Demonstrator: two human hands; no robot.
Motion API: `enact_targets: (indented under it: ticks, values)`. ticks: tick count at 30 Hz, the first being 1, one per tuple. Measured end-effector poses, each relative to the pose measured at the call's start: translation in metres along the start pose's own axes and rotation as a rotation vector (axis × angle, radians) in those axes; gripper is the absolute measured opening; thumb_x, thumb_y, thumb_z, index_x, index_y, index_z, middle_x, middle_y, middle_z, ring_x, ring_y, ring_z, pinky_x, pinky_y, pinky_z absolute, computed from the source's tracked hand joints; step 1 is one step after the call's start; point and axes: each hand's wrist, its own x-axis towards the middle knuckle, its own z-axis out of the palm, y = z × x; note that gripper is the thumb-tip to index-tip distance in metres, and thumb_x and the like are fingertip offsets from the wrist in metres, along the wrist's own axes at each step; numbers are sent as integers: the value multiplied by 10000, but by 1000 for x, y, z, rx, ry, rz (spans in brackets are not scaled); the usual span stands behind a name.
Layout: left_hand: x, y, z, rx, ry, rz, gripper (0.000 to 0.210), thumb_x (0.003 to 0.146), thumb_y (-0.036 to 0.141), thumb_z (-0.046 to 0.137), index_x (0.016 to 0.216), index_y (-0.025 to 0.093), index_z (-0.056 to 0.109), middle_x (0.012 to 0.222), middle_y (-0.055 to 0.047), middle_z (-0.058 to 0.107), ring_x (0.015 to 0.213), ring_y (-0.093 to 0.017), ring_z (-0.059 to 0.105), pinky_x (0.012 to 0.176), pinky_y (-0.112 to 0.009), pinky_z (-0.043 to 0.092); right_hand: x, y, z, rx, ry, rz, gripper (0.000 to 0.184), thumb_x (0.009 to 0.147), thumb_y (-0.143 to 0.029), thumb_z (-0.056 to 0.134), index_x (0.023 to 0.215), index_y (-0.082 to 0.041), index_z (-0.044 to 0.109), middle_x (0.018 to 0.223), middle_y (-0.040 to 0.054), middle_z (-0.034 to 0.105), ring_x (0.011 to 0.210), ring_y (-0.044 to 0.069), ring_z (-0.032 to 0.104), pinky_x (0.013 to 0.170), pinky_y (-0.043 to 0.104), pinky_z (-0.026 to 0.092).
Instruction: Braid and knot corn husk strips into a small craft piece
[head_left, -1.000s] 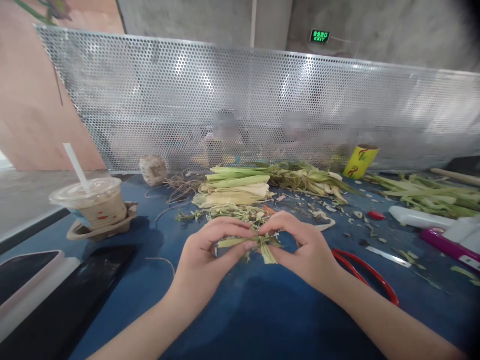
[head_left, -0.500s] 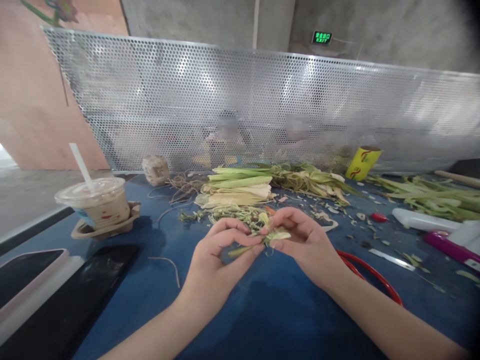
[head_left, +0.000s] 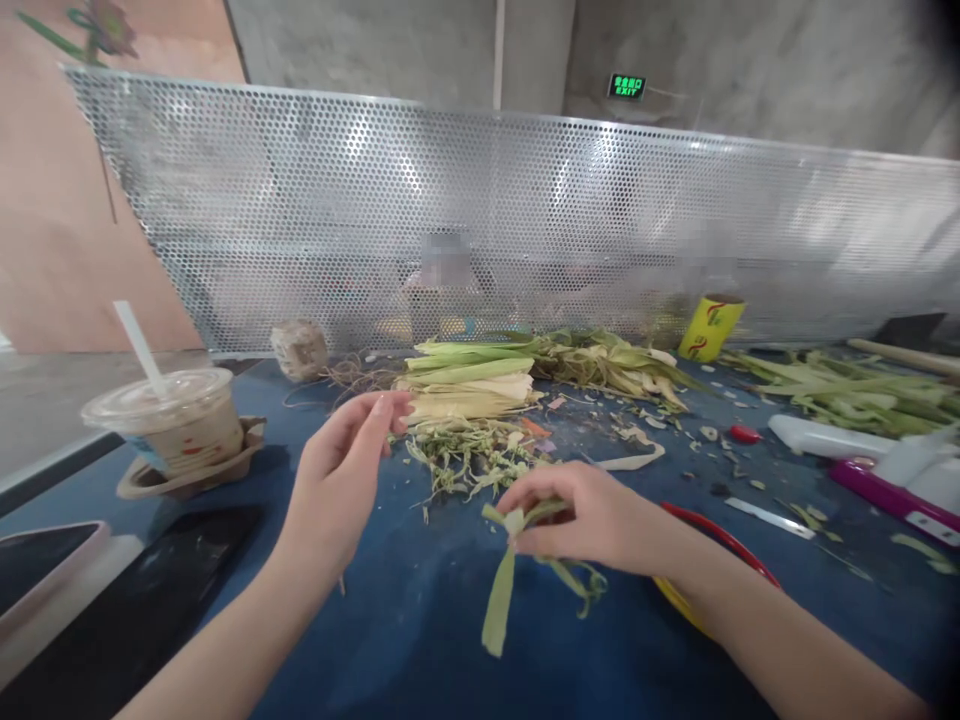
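My right hand pinches a small bundle of green corn husk strips above the blue table. One broad strip hangs down, and thin curled ends dangle below the fingers. My left hand is closed, with its fingertips at the left end of the stacked corn husks. What it holds, if anything, is hidden behind the fingers. Between the hands lies a heap of thin, dried greenish stems.
On the left stand a drink cup with a straw, and a dark phone. Brown twine, a yellow roll, a white glue gun, a small blade and red-handled scissors or pliers surround the work area.
My hands have moved apart. The left has gone left to the husk stack, off the bundle. The right has moved down slightly, and the husk strips now hang from it.
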Motion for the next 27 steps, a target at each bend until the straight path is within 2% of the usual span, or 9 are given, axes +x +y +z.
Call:
enact_targets:
  ticks: [3, 7, 10, 12, 14, 16, 19, 24, 27]
  values:
    - [4, -9, 3, 40, -51, -75, 292, 797, 424, 470, 770, 184, 634, 669, 0, 580, 687, -145, 499, 586, -236, 368, 0, 3, 4, -163, -50, 0, 356, 693, -351, 653, 1020, -218, 613, 1033, 48, 627, 927, 195, 585, 770, 279, 457]
    - [4, -10, 7, 134, -155, -89, 283, 795, 415, 444, 885, 188, 585, 472, 49, 467, 585, -142, 493, 576, -229, 395, -1, 4, -11, -430, 109, -17, 344, 757, -280, 579, 1101, -268, 571, 1132, 31, 588, 1027, 190, 540, 837, 289, 427]
    - [4, -7, 9, 315, -250, -129, 381, 735, 424, 507, 1044, 201, 517, 533, 57, 537, 424, -107, 403, 442, -222, 352, -8, 10, -41, -609, 267, 189, 280, 845, -182, 432, 1075, -253, 576, 997, 30, 642, 852, 139, 609, 720, 237, 460]
    - [3, -8, 9, 382, -292, -132, 449, 718, 439, 517, 1100, 206, 484, 593, 46, 578, 380, -91, 357, 408, -222, 331, -16, 19, -64, -695, 344, 298, 281, 846, -146, 419, 1076, -219, 562, 1017, 68, 626, 850, 172, 608, 718, 289, 461]
    - [2, -10, 9, 374, -310, -117, 467, 740, 475, 483, 1123, 206, 478, 596, 37, 566, 410, -110, 411, 412, -226, 338, -24, 31, -84, -785, 359, 418, 218, 793, -107, 516, 987, -164, 599, 974, 112, 624, 823, 204, 607, 717, 335, 461]
    - [0, -13, 10, 310, -311, -106, 479, 774, 509, 429, 1145, 209, 469, 509, 50, 472, 509, -164, 516, 415, -225, 335, -32, 45, -99, -855, 316, 488, 138, 792, -167, 575, 923, -142, 610, 964, 100, 616, 812, 183, 598, 726, 342, 474]
    - [-5, -15, 13, 214, -295, -102, 496, 803, 536, 366, 1166, 208, 449, 403, 81, 267, 652, -226, 596, 420, -213, 334, -39, 61, -108, -953, 270, 481, 241, 859, -280, 510, 1060, -151, 546, 1084, 70, 561, 930, 178, 564, 791, 382, 474]
    - [-11, -13, 18, 295, -295, -113, 511, 777, 577, 371, 1146, 232, 452, 522, 30, 543, 449, -145, 479, 376, -209, 306, -38, 81, -103, -1017, 264, 423, 263, 867, -288, 495, 1093, -158, 530, 1125, 77, 541, 966, 190, 550, 816, 401, 463]
    - [-12, -11, 18, 350, -291, -97, 527, 770, 582, 367, 1140, 217, 458, 544, 24, 581, 380, -113, 386, 389, -219, 333, -35, 86, -104, -964, 294, 412, 269, 868, -290, 493, 1099, -157, 525, 1112, 76, 546, 940, 183, 561, 793, 386, 475]
